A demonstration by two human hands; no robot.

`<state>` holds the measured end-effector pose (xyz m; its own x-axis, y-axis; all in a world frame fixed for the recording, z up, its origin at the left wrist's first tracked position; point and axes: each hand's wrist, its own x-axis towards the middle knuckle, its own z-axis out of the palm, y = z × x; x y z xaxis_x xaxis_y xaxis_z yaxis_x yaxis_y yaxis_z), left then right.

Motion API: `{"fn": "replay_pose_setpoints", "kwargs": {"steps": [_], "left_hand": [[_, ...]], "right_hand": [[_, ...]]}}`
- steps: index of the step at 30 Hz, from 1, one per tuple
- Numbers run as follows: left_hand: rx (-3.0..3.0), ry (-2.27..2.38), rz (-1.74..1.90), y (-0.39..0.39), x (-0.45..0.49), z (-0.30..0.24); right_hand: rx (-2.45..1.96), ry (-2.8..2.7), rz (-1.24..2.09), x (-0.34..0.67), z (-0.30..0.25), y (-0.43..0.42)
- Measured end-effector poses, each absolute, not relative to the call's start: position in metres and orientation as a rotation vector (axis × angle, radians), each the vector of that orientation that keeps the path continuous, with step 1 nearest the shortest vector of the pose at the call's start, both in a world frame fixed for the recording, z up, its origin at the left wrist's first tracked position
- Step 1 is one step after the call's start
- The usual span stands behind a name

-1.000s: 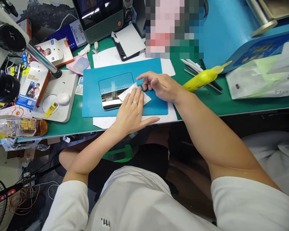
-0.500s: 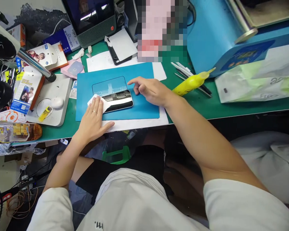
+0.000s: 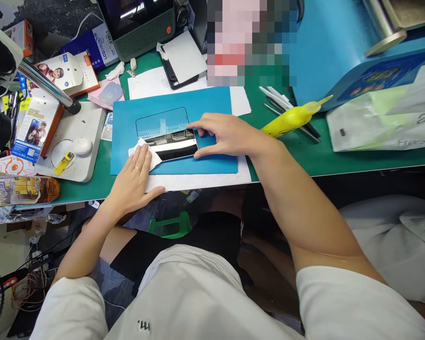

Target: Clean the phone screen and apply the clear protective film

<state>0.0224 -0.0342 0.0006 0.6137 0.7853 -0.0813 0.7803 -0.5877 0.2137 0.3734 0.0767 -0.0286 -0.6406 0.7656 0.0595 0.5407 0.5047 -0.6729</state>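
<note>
A yellow bottle [image 3: 286, 123] is seen near a blue machine [image 3: 326, 42] at the right. At the left, a lighter [image 3: 64, 163] is supported by a white base [image 3: 92, 123], near a drink bottle [image 3: 23, 190].

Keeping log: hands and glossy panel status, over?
Left hand flat on white wipe. Right hand at right end of glossy panel. Panel on blue mat. Wipe hides corner.

Green tabletop [image 3: 340, 161], white paper [image 3: 205, 179] under a blue mat [image 3: 212, 101], blue machine [image 3: 326, 42] at right, plastic bottle [image 3: 21, 190] lying at left
</note>
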Motion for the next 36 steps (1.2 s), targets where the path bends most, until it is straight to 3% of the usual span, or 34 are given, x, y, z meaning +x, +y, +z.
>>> {"fn": "replay_pose_setpoints", "kwargs": {"steps": [12, 23, 31, 36], "left_hand": [[2.677, 1.177, 0.096, 0.000, 0.131, -0.024], [2.605, 1.292, 0.080, -0.026, 0.063, -0.012], [2.649, 1.236, 0.062, -0.005, 0.124, -0.017], [2.698, 1.186, 0.132, -0.029, 0.108, -0.019]], "right_hand": [[-1.073, -2.385, 0.882, 0.370, -0.024, 0.071], [-1.075, -2.382, 0.854, 0.372, -0.029, 0.072], [-1.019, -2.376, 0.842, 0.369, -0.030, 0.076], [-1.016, -2.389, 0.835, 0.370, -0.032, 0.077]]}}
